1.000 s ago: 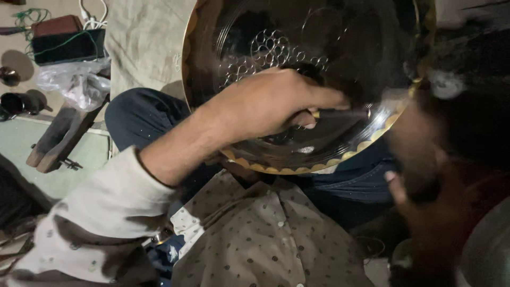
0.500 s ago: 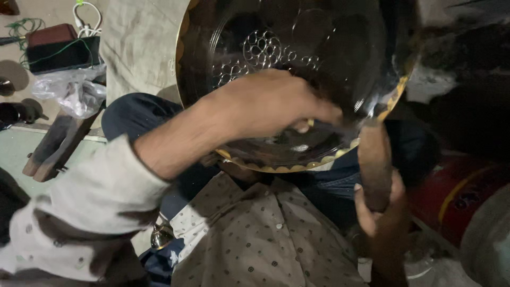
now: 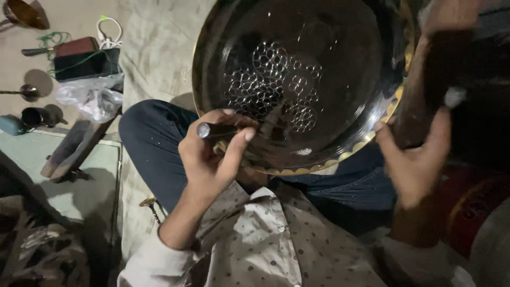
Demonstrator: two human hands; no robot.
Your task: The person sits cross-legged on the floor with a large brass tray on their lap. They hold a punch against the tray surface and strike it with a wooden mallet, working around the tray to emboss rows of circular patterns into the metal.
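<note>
A large dark shiny metal bowl (image 3: 340,48) with a gold patterned rim rests on my lap, a cluster of small ring marks stamped in its middle. My left hand (image 3: 212,157) is shut on a short dark metal punch (image 3: 223,129), whose tip lies against the bowl's inner surface just below the ring marks. My right hand (image 3: 411,165) grips the brown wooden handle of a hammer (image 3: 419,90), raised at the bowl's right rim. The hammer's head is out of sight at the top right.
I sit cross-legged in blue trousers and a dotted shirt on a pale cloth. At left lie a wooden block (image 3: 74,149), a clear plastic bag (image 3: 93,98), a dark box with cables (image 3: 82,61) and small metal tools (image 3: 26,93). A red object (image 3: 473,207) sits at right.
My left hand has drawn back from deep in the bowl toward its near rim, now showing the punch. My right hand has lifted the hammer handle higher. The view has moved closer.
</note>
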